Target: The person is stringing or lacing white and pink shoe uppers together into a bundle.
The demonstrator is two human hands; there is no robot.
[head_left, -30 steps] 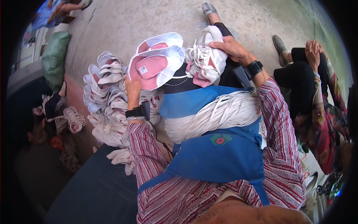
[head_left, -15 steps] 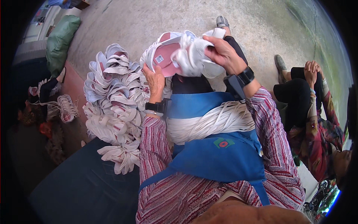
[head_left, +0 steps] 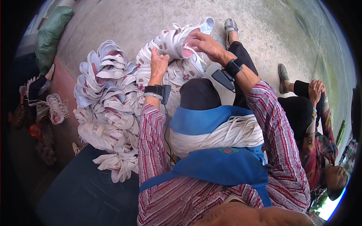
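Observation:
A white shoe upper point(head_left: 171, 42) with a pink inside and pale blue heel lining lies over other white uppers point(head_left: 188, 69), beyond my knee. White laces run across it, and one end dangles at its opening. My right hand point(head_left: 208, 45) grips it at the opening, fingers partly hidden inside the collar. My left hand point(head_left: 159, 67) is at the near side of its toe, thumb and index finger spread apart; the other fingers are mostly hidden. A thick bundle of white laces point(head_left: 218, 133) lies across my blue apron point(head_left: 222, 162).
A heap of white shoe uppers point(head_left: 109, 101) rises on my left beside a dark blue surface point(head_left: 86, 184). Farther left are a green sack point(head_left: 54, 32) and a tied lace bundle point(head_left: 57, 109). At right sits another person with clasped hands point(head_left: 316, 91).
The shoe upper has turned, its toe now toward my left hand and its opening toward my right. My left hand's thumb and index finger have spread. More uppers show beneath.

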